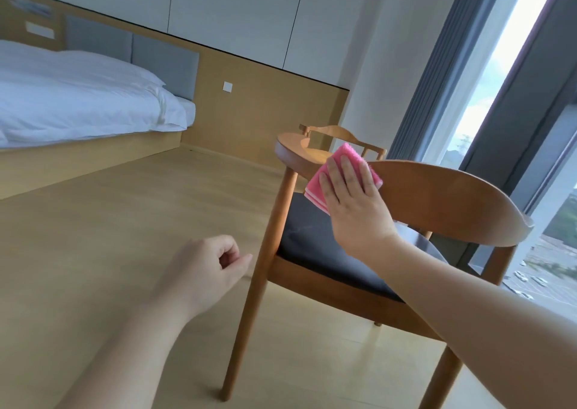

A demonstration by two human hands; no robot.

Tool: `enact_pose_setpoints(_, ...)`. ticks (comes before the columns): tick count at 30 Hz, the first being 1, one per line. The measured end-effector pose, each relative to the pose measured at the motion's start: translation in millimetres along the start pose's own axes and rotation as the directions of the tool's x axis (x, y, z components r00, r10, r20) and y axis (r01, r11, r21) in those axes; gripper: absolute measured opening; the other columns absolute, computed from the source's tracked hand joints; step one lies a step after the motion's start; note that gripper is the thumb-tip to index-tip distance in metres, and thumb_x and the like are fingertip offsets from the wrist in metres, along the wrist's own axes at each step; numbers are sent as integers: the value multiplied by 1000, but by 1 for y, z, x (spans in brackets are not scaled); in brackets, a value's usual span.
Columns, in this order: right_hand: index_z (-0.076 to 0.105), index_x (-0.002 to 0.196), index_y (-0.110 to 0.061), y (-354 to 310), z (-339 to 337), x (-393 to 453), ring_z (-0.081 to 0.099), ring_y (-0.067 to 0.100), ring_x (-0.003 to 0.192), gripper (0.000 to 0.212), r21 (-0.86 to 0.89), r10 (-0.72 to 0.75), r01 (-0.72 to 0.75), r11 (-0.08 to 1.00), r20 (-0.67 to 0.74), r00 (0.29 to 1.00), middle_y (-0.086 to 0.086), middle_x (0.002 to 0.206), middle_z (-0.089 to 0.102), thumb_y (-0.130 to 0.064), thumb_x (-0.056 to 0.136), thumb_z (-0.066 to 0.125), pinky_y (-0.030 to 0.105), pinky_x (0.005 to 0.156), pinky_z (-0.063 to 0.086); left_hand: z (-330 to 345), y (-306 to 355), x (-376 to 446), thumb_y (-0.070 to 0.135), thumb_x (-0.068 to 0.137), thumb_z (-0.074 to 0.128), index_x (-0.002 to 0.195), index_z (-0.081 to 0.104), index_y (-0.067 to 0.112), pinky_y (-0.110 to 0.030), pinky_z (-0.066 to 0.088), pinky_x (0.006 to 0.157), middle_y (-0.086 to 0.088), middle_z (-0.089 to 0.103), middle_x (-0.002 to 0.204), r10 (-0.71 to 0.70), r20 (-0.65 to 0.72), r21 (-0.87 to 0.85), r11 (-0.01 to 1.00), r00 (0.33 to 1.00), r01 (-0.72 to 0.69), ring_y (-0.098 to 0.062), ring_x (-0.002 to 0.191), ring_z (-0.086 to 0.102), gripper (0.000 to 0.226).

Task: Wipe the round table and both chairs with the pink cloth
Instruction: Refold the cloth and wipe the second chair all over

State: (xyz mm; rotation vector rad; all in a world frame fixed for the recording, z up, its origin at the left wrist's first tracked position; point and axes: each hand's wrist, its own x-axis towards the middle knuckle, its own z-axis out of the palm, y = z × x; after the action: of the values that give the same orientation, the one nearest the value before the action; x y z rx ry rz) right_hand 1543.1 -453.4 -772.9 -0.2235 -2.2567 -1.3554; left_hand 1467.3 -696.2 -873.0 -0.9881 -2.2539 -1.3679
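Note:
A wooden chair [443, 196] with a curved backrest and a dark seat cushion [315, 240] stands right in front of me. My right hand [352, 196] lies flat with straight fingers on a folded pink cloth [318, 187], pressing it against the inner side of the backrest. My left hand [206, 268] hovers low at the chair's left front leg with loosely curled fingers and holds nothing. Behind the near chair, the top of a second wooden chair [340, 134] shows. No round table is in view.
A bed [78, 103] with white bedding stands at the left against a wood-panelled wall. Open wooden floor [125, 209] lies between the bed and the chair. A tall window [505, 65] with a grey curtain is at the right.

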Motion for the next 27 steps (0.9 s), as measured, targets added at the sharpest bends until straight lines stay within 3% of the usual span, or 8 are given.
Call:
enact_pose_setpoints(3,-15,147,1,-20,-4,26,-19,45,141,63,-52,-16,19,998,49,999,24,157,-15,-20,93,11,56,100,-30,-6,-9,-2,39,81,65,59,48,21,-18,34,44,10,47,47,-22,5,-20,1000,1000,22,-8,44,42,34)
enact_pose_setpoints(11,-5,150,2,-49,0,75,-11,46,143,61,-131,-26,45,990,142,990,25,157,-11,-27,101,16,56,116,-8,-20,-27,-3,37,81,64,62,49,23,-21,35,46,9,45,45,-39,19,-25,999,999,39,-10,43,39,28)
enact_pose_setpoints(14,3,151,-1,-51,-1,88,-6,43,145,58,-38,-32,38,999,136,990,22,159,-4,-26,103,21,54,118,-2,-23,-34,-5,38,81,63,65,50,26,-21,33,44,8,47,45,-37,11,-4,999,999,37,-10,43,40,24)
enact_pose_setpoints(18,10,153,-9,-62,0,91,-3,34,147,55,260,-154,130,957,74,985,15,161,3,-21,102,26,47,119,-7,-24,-41,-8,38,82,64,60,48,22,-21,32,43,8,48,47,-25,21,18,1000,999,25,-10,43,41,31)
enact_pose_setpoints(21,9,153,-8,-70,12,87,-3,33,148,55,250,-223,192,949,102,970,16,161,4,-23,102,23,46,120,-6,-22,-43,-8,40,83,62,63,49,24,-20,31,42,8,47,47,-27,28,-2,1000,999,27,-9,43,40,28)
enact_pose_setpoints(27,15,152,-6,-78,42,84,-4,35,147,59,250,-199,181,951,50,979,16,160,8,-25,98,29,51,119,-3,-16,-54,-8,39,83,63,59,47,23,-19,36,46,10,49,48,-58,31,23,998,998,57,-10,45,42,33)
